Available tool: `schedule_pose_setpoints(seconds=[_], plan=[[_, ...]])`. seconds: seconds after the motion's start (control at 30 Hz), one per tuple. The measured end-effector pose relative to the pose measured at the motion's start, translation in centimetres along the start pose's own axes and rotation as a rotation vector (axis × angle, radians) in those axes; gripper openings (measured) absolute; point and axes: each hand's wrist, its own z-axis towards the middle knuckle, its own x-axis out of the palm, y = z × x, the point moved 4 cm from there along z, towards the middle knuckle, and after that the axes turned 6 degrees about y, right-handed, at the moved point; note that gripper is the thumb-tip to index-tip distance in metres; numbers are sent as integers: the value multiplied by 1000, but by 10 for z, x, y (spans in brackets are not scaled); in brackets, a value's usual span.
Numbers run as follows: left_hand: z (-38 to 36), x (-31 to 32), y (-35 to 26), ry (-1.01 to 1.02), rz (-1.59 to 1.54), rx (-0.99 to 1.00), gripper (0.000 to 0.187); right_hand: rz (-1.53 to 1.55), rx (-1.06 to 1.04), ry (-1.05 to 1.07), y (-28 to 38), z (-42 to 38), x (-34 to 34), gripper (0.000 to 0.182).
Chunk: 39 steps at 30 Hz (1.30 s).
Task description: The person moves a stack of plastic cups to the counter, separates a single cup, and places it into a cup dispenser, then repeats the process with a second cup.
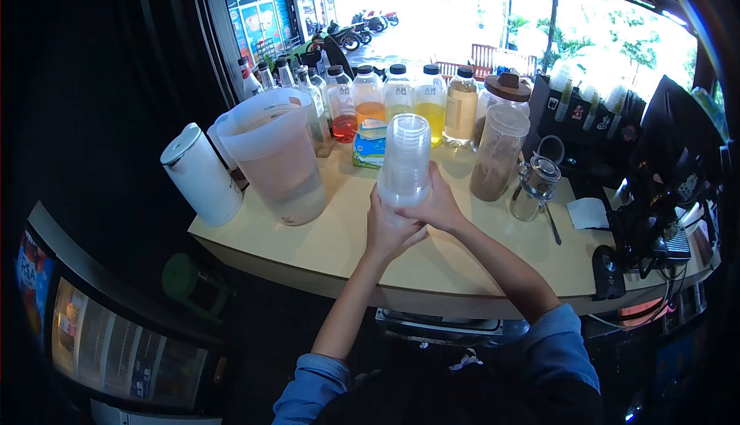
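Observation:
Both hands are wrapped round a stack of clear plastic cups (405, 159), which stands out over the middle of the counter. My left hand (388, 227) grips the stack low on its left side. On the right side, my right hand (438, 203) closes round the lower end, its fingers meeting the other hand. Just behind the cups sits a blue and green tissue pack (369, 150). Left of my hands is a large translucent pitcher (277, 166) holding clear liquid. A tall clear container of brown powder (497, 155) stands to the right.
Several bottles of coloured liquid (430, 109) line the counter's back edge. A white jug (202, 174) stands at far left. At right are a metal-topped glass (537, 186), a spoon (553, 224), a napkin (588, 214) and a cup holder (590, 109). A green stool (193, 282) is below left.

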Motion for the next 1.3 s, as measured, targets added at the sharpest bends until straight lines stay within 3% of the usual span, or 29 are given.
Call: schedule_pose_setpoints(seconds=[0.17, 0.3, 0.4, 0.5, 0.57, 0.6, 0.67, 0.7, 0.77, 0.8, 0.9, 0.93, 0.97, 1.07, 1.1, 1.17, 1.2, 1.23, 1.3], plan=[[-3, 1, 8, -55, 145, 42, 107, 88, -89, -34, 28, 21, -14, 91], [1, 4, 21, -19, 85, 32, 108, 83, -169, -102, 49, 33, -35, 87], [3, 2, 21, -49, 18, 10, 109, 156, -148, -96, 53, 28, -51, 86], [-2, -8, 11, -173, 184, 75, 105, 208, -95, -62, 47, 12, -66, 85], [-10, -20, -10, -333, 124, 326, 89, 191, -58, -49, 39, -6, -76, 85], [-9, -21, -14, -321, 113, 333, 89, 251, -38, -18, 35, -17, -79, 86], [-12, -18, -37, -363, 256, 583, 73, 280, -64, 46, 25, -38, -86, 88], [-10, -15, -43, -352, 242, 587, 73, 271, -58, 31, 21, -47, -94, 88], [-3, 0, -77, -103, 521, 739, 70, 697, 145, 347, 7, -68, -91, 87], [1, 7, -93, -38, 550, 736, 72, 657, 139, 447, 2, -80, -94, 79], [11, 25, -117, 150, 655, 713, 76, 915, 224, 455, -14, -106, -99, 77], [14, 30, -115, 184, 629, 705, 82, 872, 365, 279, -19, -115, -100, 84], [16, 32, -115, 191, 621, 703, 82, 873, 371, 271, -21, -118, -102, 84], [17, 43, -112, 376, 646, 686, 85, 1029, 305, 543, -21, -124, -110, 84], [17, 45, -110, 414, 615, 639, 84, 1032, 309, 532, -21, -127, -109, 84], [15, 50, -107, 463, 577, 591, 82, 438, 439, -134, -21, -129, -125, 71], [13, 51, -106, 457, 583, 577, 79, 264, 455, -254, -24, -133, -136, 54], [12, 53, -105, 450, 588, 564, 77, 264, 464, -261, -26, -138, -141, 54], [10, 57, -98, 460, 587, 525, 77, 291, 239, -355, -21, -144, -153, 43]])
